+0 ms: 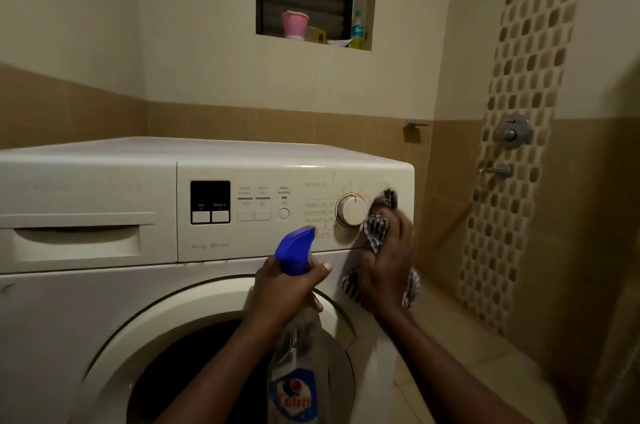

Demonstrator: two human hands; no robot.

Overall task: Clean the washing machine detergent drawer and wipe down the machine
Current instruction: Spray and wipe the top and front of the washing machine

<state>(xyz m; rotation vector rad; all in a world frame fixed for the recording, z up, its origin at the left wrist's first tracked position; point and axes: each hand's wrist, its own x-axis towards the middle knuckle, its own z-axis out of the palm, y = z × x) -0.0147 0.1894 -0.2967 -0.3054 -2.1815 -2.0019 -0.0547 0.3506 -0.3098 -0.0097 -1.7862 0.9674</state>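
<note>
A white front-loading washing machine (pixel 104 302) fills the left and centre of the head view. Its detergent drawer (pixel 76 240) sits closed at the upper left of the front. My left hand (pixel 287 288) grips a clear spray bottle (pixel 296 382) with a blue trigger head, held in front of the round door. My right hand (pixel 389 264) presses a checked cloth (pixel 375 228) against the control panel, just right of the white dial (pixel 351 209). Part of the cloth hangs below my hand.
A tiled wall stands close on the right with a shower valve (pixel 512 131) and a spout (pixel 497 171). Above the machine, a window ledge holds a pink cup (pixel 294 24), a yellow mug (pixel 316 34) and a small bottle (pixel 357 29). The machine's flat top (pixel 190 148) is bare.
</note>
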